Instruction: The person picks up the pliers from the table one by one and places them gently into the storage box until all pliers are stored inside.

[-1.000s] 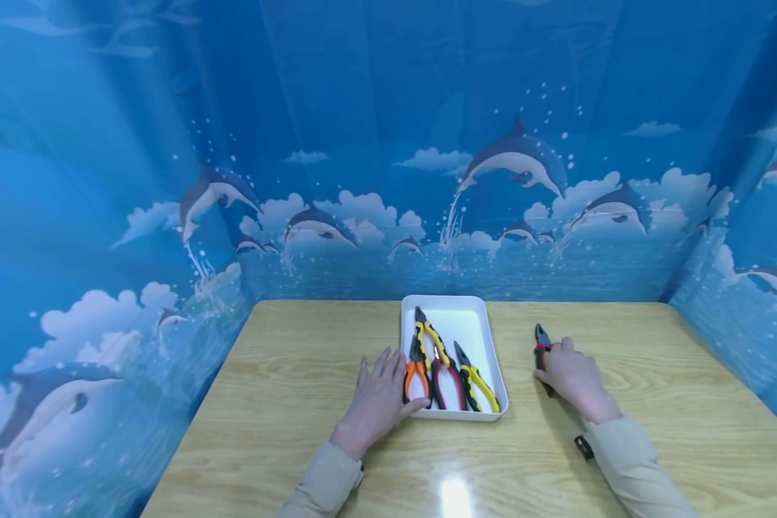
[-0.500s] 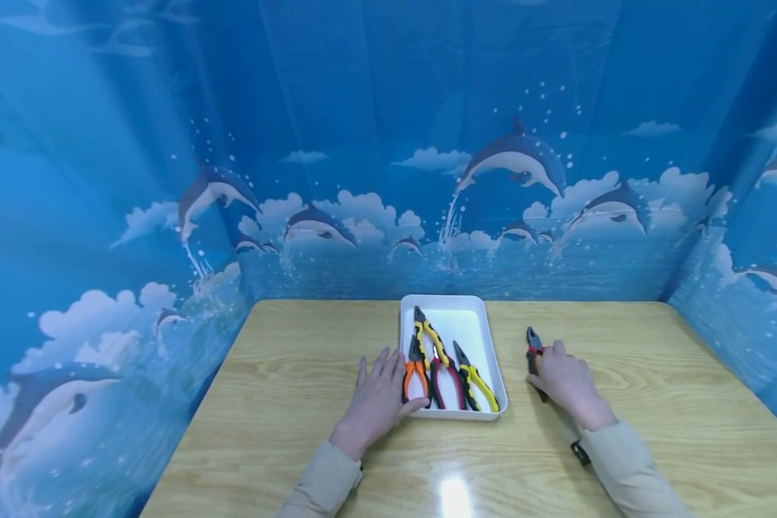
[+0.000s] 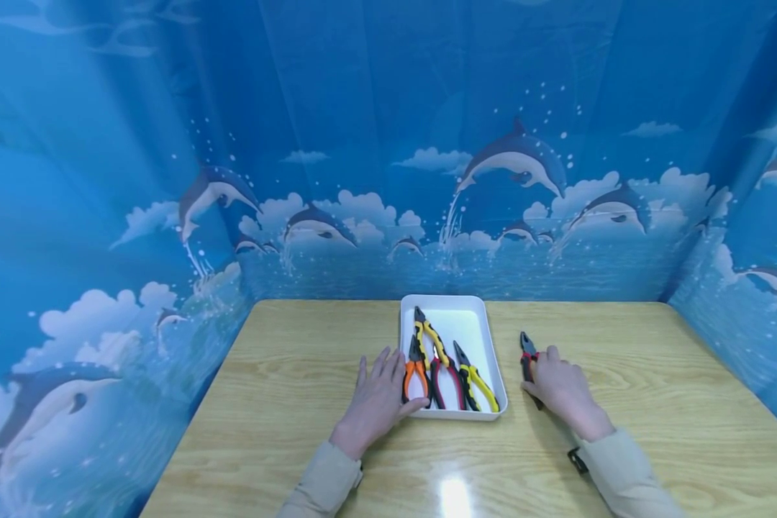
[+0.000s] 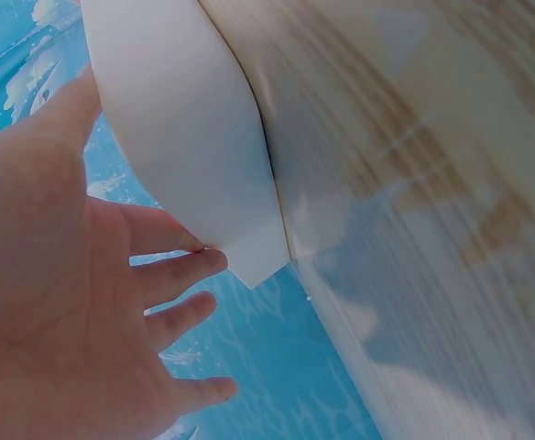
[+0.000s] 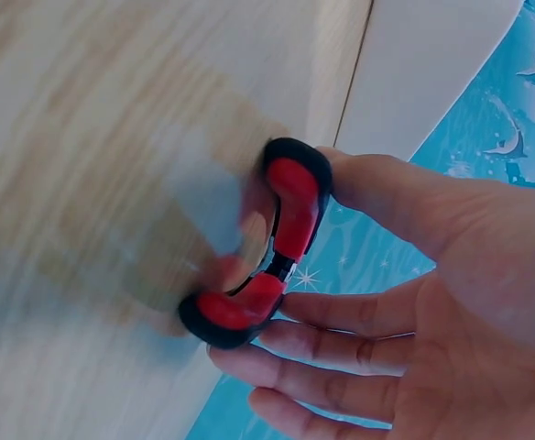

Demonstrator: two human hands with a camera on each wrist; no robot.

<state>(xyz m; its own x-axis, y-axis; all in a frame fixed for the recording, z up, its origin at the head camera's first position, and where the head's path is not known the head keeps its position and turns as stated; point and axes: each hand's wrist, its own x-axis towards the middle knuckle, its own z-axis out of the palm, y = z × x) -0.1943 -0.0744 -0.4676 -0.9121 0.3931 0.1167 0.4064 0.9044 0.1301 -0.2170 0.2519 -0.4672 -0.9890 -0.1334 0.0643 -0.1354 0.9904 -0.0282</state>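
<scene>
A white tray (image 3: 473,316) stands on the table with several pliers in it. My left hand (image 3: 377,396) rests along its left side, fingers spread and straight, the thumb over the near left corner. In the left wrist view the fingertips of that hand (image 4: 93,275) touch the tray's outer wall (image 4: 185,119). To the right of the tray, my right hand (image 3: 562,385) holds red-and-black pliers (image 3: 527,352), their dark jaws pointing away from me. In the right wrist view the thumb and fingers of that hand (image 5: 414,302) pinch the red-and-black handles (image 5: 297,206) from both sides, close over the tabletop.
Inside the tray lie orange pliers (image 3: 416,374), yellow-and-black pliers (image 3: 435,342), red-handled pliers (image 3: 450,385) and yellow long-nose pliers (image 3: 482,385). The wooden table (image 3: 311,345) ends at a blue dolphin-print curtain (image 3: 375,144) at the back and sides.
My right hand has moved left and slightly toward me with the red-and-black pliers, bringing them closer to the tray. The left hand and the tray have stayed in place.
</scene>
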